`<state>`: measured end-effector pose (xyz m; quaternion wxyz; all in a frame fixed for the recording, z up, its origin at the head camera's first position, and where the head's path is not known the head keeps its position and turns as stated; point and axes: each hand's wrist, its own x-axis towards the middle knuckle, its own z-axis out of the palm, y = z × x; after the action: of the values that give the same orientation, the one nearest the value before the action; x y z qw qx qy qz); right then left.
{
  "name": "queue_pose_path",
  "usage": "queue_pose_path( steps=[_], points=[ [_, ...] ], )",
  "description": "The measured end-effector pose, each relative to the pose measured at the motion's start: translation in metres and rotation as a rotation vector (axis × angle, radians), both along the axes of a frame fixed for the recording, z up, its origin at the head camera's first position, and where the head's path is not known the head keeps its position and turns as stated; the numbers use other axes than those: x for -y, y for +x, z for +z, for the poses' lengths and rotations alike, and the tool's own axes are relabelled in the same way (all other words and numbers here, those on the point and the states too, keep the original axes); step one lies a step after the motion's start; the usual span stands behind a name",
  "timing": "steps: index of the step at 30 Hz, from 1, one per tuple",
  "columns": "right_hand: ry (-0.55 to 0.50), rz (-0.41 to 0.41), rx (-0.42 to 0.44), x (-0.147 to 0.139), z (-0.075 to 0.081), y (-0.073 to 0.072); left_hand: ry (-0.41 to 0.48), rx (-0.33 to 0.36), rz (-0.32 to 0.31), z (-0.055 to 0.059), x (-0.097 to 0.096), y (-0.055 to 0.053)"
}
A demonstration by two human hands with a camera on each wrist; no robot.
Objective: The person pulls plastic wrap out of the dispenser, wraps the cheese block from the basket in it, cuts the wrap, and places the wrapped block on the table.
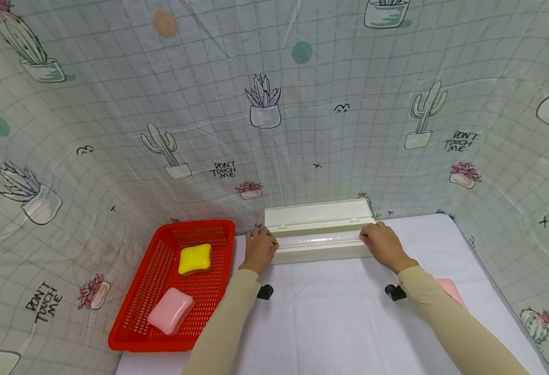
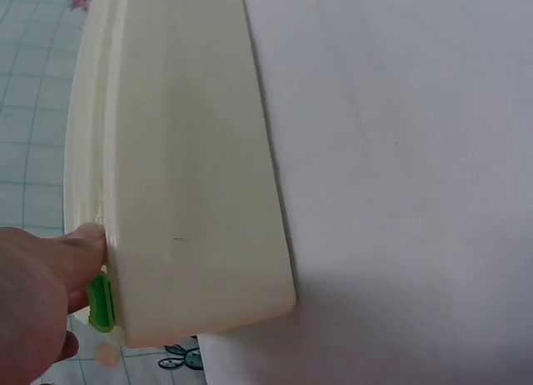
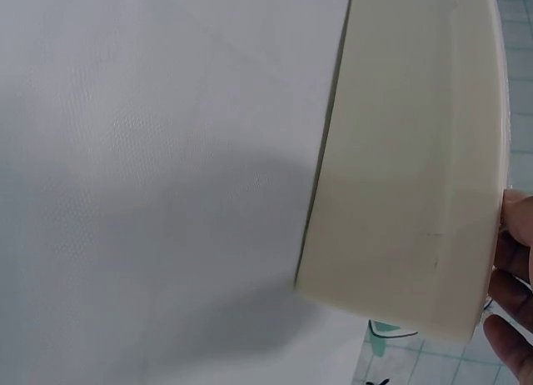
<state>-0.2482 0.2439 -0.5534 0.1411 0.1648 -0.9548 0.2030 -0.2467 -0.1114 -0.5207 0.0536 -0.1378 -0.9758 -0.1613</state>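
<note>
A long cream cling film dispenser (image 1: 322,253) lies at the back of the white table, its lid (image 1: 319,214) raised and leaning back. Shiny clear film (image 1: 319,239) shows inside the opening. My left hand (image 1: 259,251) holds the dispenser's left end; in the left wrist view its thumb (image 2: 90,239) is at the top edge, beside a small green piece (image 2: 102,302). At the other end, my right hand (image 1: 386,246) grips the corner with curled fingers, partly cut off in the right wrist view. Whether either hand also pinches the film is hidden.
A red plastic basket (image 1: 231,255) stands at the left, with a yellow sponge-like block (image 1: 195,259) and a pink one (image 1: 170,311) in it. Another pink item (image 1: 450,291) is partly hidden by the right forearm. A patterned curtain (image 1: 312,130) surrounds the table.
</note>
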Motion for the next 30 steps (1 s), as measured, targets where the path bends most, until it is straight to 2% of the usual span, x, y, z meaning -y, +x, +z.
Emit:
queue_pose_path(
  steps=[7,12,16,19,26,30],
  points=[
    [0.014,-0.009,-0.022,0.0,0.001,-0.001,-0.036,-0.04,0.008,-0.003,-0.002,-0.002],
    [0.015,-0.017,-0.048,-0.002,0.007,-0.001,-0.011,-0.062,-0.01,-0.004,-0.004,-0.003],
    [0.015,-0.015,-0.052,-0.004,0.012,-0.001,0.028,-0.042,-0.02,-0.004,-0.004,-0.004],
    [0.015,-0.01,-0.049,-0.004,0.013,0.0,0.074,-0.048,-0.001,-0.005,-0.004,-0.005],
    [0.037,0.035,-0.075,-0.005,0.013,-0.001,0.102,-0.138,0.038,-0.009,-0.002,-0.007],
    [0.042,0.041,-0.076,-0.007,0.01,-0.001,0.107,-0.13,0.048,-0.012,-0.001,-0.009]
  ],
)
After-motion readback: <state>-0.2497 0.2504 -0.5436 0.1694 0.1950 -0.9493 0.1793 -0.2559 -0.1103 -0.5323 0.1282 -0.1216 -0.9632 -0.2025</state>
